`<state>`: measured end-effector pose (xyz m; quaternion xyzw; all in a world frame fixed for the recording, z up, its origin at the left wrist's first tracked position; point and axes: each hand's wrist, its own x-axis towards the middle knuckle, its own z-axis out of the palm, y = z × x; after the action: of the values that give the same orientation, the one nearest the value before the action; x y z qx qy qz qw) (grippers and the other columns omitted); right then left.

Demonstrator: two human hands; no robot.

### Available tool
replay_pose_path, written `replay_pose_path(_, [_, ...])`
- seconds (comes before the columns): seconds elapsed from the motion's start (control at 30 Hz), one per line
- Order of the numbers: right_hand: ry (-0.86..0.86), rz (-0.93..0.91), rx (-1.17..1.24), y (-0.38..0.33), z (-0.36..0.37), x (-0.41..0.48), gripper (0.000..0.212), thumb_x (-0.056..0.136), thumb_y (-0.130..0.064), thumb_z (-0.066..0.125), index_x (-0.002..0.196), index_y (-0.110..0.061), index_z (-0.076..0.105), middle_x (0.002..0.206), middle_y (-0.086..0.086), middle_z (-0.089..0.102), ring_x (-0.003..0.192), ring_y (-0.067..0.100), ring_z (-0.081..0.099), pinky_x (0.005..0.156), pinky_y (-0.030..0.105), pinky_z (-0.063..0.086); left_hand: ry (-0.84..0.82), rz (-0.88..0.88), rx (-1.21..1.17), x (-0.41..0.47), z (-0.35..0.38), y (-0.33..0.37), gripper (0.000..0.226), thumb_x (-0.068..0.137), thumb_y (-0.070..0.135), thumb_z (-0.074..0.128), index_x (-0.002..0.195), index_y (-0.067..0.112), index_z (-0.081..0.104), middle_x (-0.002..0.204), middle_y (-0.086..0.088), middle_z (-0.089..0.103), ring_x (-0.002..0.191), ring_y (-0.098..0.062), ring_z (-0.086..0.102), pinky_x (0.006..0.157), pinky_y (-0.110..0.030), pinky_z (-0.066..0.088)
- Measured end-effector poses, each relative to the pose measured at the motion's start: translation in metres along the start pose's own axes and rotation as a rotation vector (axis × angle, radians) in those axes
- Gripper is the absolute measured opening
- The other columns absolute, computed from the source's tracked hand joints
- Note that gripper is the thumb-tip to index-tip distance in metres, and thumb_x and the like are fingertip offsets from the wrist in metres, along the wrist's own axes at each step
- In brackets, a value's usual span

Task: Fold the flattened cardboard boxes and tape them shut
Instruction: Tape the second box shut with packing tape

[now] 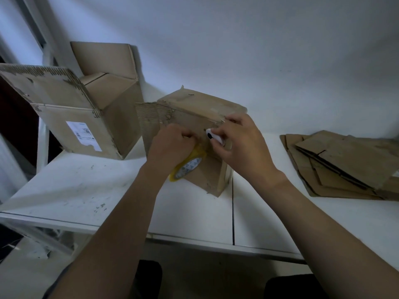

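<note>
At the upper left of the frame two folded boxes stand on the white table (86,190): a large box with a white label (71,117) and a second box (108,67) behind it. They look put aside there to keep the working place free.

In the centre stands the box being taped (194,113), tilted toward the person, I think so that its seam faces the hands. The left hand (172,141) has its fingers curled round the upper edge of the yellow tape roll (187,167). It holds the roll flat against the near face of the box, probably to keep the strip tight. How much tape is already stuck, I cannot tell.

Just to the right, the right hand (239,143) pinches a small white tool (212,137) with a black spot between thumb and fingers, its tip on the cardboard beside the left hand. I judge it is a cutter, ready to cut the tape.

At the right edge lies a pile of flattened cardboard (341,165), well apart, waiting to be folded.
</note>
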<state>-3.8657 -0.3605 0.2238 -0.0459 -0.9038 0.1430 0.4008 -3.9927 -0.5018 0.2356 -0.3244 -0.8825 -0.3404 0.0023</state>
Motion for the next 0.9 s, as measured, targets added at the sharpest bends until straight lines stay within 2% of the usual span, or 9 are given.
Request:
replay_pose_path(0.1, [0.018, 0.006, -0.045, -0.006, 0.002, 0.000, 0.008, 0.081, -0.017, 0.079, 0.089, -0.016, 0.075, 0.095, 0.003, 0.068, 0.117, 0.026, 0.058, 0.061, 0.038, 0.057, 0.005, 0.004, 0.012, 0.000, 0.000, 0.001, 0.022, 0.095, 0.040, 0.058, 0.106, 0.036, 0.077, 0.090, 0.011, 0.069, 0.074, -0.004, 0.058, 0.062, -0.017, 0.040])
replay_pose_path(0.2, [-0.030, 0.022, -0.084, -0.009, 0.000, 0.004, 0.005, 0.079, -0.016, 0.078, 0.081, -0.016, 0.073, 0.092, 0.003, 0.066, 0.114, 0.023, 0.057, 0.059, 0.036, 0.056, 0.014, 0.007, 0.006, -0.001, 0.000, 0.001, 0.022, 0.095, 0.039, 0.058, 0.105, 0.036, 0.077, 0.094, 0.008, 0.074, 0.083, -0.013, 0.065, 0.071, -0.025, 0.050])
replay_pose_path(0.4, [-0.252, -0.002, -0.101, 0.006, -0.014, -0.008, 0.007, 0.076, -0.020, 0.077, 0.082, -0.024, 0.076, 0.124, 0.008, 0.061, 0.131, 0.019, 0.051, 0.066, 0.031, 0.052, 0.077, -0.030, 0.010, -0.001, -0.006, -0.014, 0.020, 0.094, 0.038, 0.061, 0.105, 0.035, 0.077, 0.101, 0.007, 0.074, 0.090, -0.016, 0.064, 0.076, -0.027, 0.045])
replay_pose_path(0.5, [-0.217, -0.039, 0.027, 0.011, -0.017, -0.014, 0.009, 0.081, -0.022, 0.078, 0.090, -0.023, 0.078, 0.122, 0.001, 0.066, 0.138, 0.017, 0.044, 0.087, 0.030, 0.049, 0.054, -0.053, 0.016, -0.003, -0.001, -0.021, 0.022, 0.095, 0.041, 0.061, 0.106, 0.031, 0.077, 0.100, 0.004, 0.075, 0.081, -0.013, 0.062, 0.062, -0.020, 0.041])
replay_pose_path(0.6, [-0.045, -0.062, 0.062, 0.021, -0.016, -0.025, 0.011, 0.086, -0.021, 0.076, 0.097, -0.020, 0.077, 0.104, -0.010, 0.068, 0.135, 0.020, 0.045, 0.116, 0.025, 0.026, 0.034, -0.050, -0.021, -0.007, 0.003, -0.021, 0.025, 0.096, 0.040, 0.061, 0.111, 0.027, 0.077, 0.102, 0.003, 0.075, 0.081, -0.011, 0.061, 0.066, -0.021, 0.044])
replay_pose_path(0.63, [0.016, -0.006, 0.074, 0.026, -0.016, -0.032, 0.012, 0.087, -0.021, 0.075, 0.099, -0.020, 0.076, 0.099, -0.014, 0.067, 0.130, 0.019, 0.045, 0.113, 0.020, 0.027, 0.034, -0.052, -0.037, -0.009, 0.005, -0.021, 0.026, 0.096, 0.040, 0.061, 0.113, 0.027, 0.076, 0.103, 0.004, 0.075, 0.083, -0.011, 0.062, 0.070, -0.023, 0.046])
replay_pose_path(0.7, [0.038, 0.200, 0.140, 0.036, -0.016, -0.050, 0.016, 0.086, -0.021, 0.075, 0.102, -0.024, 0.075, 0.096, -0.012, 0.065, 0.117, 0.010, 0.042, 0.093, 0.004, 0.030, 0.041, -0.060, -0.063, -0.014, 0.008, -0.021, 0.027, 0.096, 0.042, 0.061, 0.114, 0.030, 0.075, 0.102, 0.007, 0.075, 0.085, -0.009, 0.064, 0.075, -0.025, 0.049])
replay_pose_path(0.8, [-0.286, 0.433, 0.164, 0.062, -0.005, -0.083, 0.016, 0.085, -0.026, 0.078, 0.094, -0.039, 0.072, 0.091, -0.007, 0.067, 0.092, 0.003, 0.046, 0.078, 0.003, 0.034, 0.047, -0.059, -0.047, -0.021, 0.016, -0.022, 0.027, 0.094, 0.045, 0.061, 0.113, 0.033, 0.076, 0.098, 0.010, 0.075, 0.086, -0.008, 0.066, 0.069, -0.021, 0.047])
replay_pose_path(0.9, [-0.652, 0.601, 0.043, 0.080, 0.007, -0.100, 0.021, 0.089, -0.030, 0.069, 0.080, -0.048, 0.065, 0.087, -0.013, 0.070, 0.096, 0.013, 0.062, 0.093, 0.032, 0.047, 0.059, -0.041, -0.046, -0.025, 0.018, -0.018, 0.029, 0.095, 0.045, 0.060, 0.114, 0.031, 0.076, 0.095, 0.010, 0.074, 0.084, -0.007, 0.065, 0.067, -0.017, 0.045])
